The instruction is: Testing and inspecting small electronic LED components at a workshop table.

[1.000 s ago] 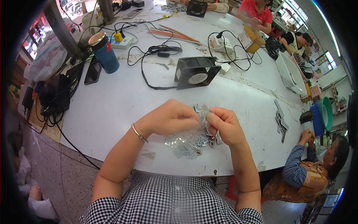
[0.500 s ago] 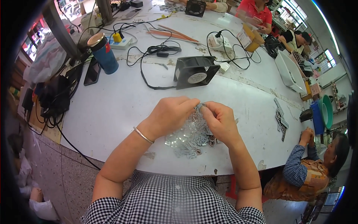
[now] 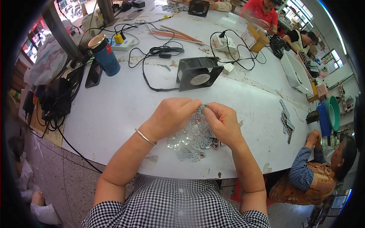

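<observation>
Together, hands [image 3: 224,121] pinch small, mottled grey piece [image 3: 202,108].

Both forearms [image 3: 131,157] angle inward from bent elbows toward the black fan [image 3: 198,73] — the left hand [image 3: 172,116] on its near-left side, back turned up, the right hand [image 3: 225,119] at near-right, fingers curled — with pinched fingertips [image 3: 197,103] meeting just this side of it.

Small pcs [image 3: 185,145] glossy in spots, bracelet [image 3: 145,137] shiny metal, tabletop [image 3: 114,117] mostly smooth w/ sheen, shirt [image 3: 163,197] cloth.
</observation>
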Demonstrator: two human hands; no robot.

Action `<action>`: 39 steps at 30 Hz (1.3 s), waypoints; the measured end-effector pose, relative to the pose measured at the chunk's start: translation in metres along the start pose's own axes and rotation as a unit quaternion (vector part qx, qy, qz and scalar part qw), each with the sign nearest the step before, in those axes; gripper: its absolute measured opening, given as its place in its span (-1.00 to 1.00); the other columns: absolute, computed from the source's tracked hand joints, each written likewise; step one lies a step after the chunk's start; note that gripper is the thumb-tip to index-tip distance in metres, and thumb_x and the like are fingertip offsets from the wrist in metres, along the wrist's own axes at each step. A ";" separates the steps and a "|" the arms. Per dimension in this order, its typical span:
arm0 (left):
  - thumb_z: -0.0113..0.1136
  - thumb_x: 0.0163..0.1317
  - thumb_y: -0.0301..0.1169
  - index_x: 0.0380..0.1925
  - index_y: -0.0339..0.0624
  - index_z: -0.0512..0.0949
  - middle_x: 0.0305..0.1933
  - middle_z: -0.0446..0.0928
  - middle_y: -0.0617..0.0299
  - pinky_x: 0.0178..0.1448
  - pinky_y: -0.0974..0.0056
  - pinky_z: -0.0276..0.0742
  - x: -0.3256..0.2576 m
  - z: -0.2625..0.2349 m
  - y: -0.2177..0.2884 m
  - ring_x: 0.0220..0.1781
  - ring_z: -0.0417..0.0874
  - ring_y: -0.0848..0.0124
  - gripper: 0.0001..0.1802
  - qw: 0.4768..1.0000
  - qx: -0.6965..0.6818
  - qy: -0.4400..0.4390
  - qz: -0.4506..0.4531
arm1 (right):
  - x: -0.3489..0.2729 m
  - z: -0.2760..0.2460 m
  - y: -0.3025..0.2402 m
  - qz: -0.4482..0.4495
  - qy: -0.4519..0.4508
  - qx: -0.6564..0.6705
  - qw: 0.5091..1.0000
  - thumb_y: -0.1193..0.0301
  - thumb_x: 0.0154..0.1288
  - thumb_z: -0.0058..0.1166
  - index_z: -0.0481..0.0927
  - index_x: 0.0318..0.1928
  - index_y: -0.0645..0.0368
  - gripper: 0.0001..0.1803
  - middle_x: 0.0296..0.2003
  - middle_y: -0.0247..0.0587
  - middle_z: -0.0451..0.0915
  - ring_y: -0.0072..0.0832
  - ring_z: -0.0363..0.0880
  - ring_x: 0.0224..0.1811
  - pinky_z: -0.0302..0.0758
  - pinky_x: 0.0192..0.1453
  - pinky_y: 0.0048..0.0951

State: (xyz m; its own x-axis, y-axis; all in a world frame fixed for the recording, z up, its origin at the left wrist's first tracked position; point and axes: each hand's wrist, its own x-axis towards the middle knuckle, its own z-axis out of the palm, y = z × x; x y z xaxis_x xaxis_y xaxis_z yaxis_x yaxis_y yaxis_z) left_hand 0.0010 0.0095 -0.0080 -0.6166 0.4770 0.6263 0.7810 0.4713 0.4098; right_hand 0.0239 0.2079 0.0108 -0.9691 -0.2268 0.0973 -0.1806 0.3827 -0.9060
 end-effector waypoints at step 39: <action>0.26 0.19 -0.59 -0.17 -0.27 0.62 -0.35 0.63 0.07 -0.35 0.25 0.56 -0.002 0.005 -0.012 -0.43 0.66 0.19 -0.80 0.990 0.017 0.103 -0.094 | 0.036 0.015 0.002 -0.048 0.036 -0.053 0.997 0.40 0.44 0.07 0.63 -0.18 0.33 -0.79 -0.52 -0.49 0.48 -0.75 0.30 -0.48 0.28 -0.43 -0.58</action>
State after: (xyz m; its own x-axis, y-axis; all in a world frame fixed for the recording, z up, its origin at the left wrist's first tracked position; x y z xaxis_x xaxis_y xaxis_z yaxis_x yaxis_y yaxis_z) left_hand -0.0076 0.0068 -0.0173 -0.7142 0.2187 0.6649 0.6489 0.5629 0.5119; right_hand -0.0086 0.1867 0.0063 -0.9553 -0.2041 0.2139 -0.2860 0.4550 -0.8433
